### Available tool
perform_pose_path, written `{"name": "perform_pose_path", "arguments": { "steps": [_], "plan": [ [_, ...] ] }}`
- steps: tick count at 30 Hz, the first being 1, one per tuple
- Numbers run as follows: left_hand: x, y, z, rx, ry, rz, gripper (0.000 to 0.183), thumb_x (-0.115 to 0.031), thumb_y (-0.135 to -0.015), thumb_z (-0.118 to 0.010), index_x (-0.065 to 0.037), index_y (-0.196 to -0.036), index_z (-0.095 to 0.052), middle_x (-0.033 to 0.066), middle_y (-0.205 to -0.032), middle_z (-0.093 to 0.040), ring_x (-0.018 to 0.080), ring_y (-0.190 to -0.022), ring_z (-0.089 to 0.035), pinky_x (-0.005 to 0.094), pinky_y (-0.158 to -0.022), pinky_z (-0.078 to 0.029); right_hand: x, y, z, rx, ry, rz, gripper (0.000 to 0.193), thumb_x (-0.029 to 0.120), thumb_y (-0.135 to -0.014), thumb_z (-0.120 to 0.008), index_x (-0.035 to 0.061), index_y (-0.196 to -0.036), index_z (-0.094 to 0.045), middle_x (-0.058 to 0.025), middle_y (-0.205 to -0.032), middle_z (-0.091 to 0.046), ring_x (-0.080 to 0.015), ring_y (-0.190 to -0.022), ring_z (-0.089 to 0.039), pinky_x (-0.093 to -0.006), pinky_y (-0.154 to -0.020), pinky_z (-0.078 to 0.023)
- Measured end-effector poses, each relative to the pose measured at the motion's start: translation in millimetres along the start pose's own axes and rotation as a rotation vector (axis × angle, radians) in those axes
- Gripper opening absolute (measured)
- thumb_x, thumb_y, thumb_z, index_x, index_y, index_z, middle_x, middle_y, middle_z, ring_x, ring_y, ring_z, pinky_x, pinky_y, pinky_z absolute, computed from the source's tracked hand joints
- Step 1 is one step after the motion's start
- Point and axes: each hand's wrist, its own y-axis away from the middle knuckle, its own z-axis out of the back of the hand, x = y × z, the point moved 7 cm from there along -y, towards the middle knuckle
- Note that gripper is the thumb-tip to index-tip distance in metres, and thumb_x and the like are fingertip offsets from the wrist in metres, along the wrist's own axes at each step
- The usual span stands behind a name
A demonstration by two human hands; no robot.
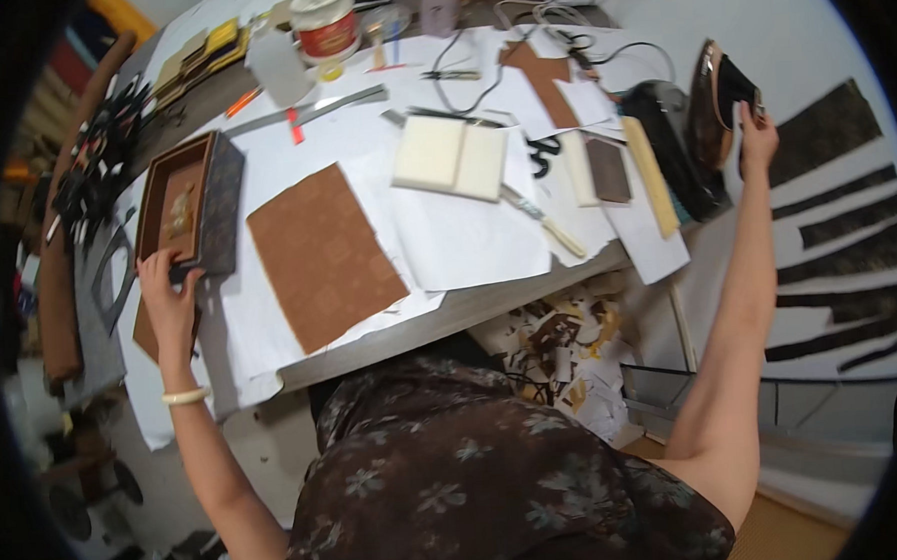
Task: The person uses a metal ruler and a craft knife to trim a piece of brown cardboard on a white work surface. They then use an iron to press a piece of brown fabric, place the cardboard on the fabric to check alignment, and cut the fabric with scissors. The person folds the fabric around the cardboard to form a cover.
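Note:
At the left of the table stands an open rectangular box point(226, 190), dark and patterned outside, brown inside. Small pale pieces point(180, 212) lie in it. My left hand point(169, 297) is at the box's near end, its fingers over the rim and its thumb by the corner. Beneath that hand, a flat brown piece point(148, 328) shows in part. Out at the far right, my right hand point(760, 138) grips the edge of a brown and black pouch point(710, 118) with a metallic-looking trim, raised beside the table's right end.
A brown patterned sheet point(327, 255) lies on white paper. Nearby are a cream block point(448, 158), a brush point(546, 221) and a wooden strip point(650, 176). A tub point(324, 23) and a translucent bottle point(279, 67) stand behind. Scraps point(562, 350) fill the space below the front edge.

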Motion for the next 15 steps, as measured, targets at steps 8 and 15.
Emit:
{"name": "perform_pose_path", "arguments": {
  "steps": [8, 15],
  "plan": [
    [46.2, 22.5, 1.7, 0.066, -0.008, 0.197, 0.047, -0.008, -0.093, -0.078, -0.004, -0.136, -0.060, 0.0160, -0.140, -0.057, 0.0366, -0.132, -0.055, 0.0475, -0.118, -0.042, 46.3, -0.7, -51.0, 0.405, 0.908, 0.213, 0.060, 0.034, -0.093, -0.080, -0.0009, -0.138, -0.062, -0.0193, -0.112, -0.075, -0.0368, -0.102, -0.071, -0.0450, -0.097, -0.054],
    [-74.3, 33.2, 2.9, -0.057, 0.276, -0.086, 0.036, -0.001, -0.092, -0.073, -0.001, -0.128, -0.070, 0.0161, -0.138, -0.066, 0.0331, -0.132, -0.061, 0.0439, -0.114, -0.045, 283.0, 345.5, -249.4, 0.955, 0.153, 0.673, 0.071, 0.034, -0.090, -0.081, 0.0119, -0.152, -0.055, -0.0228, -0.153, -0.054, -0.0396, -0.142, -0.052, -0.0453, -0.118, -0.042]
  ]
}}
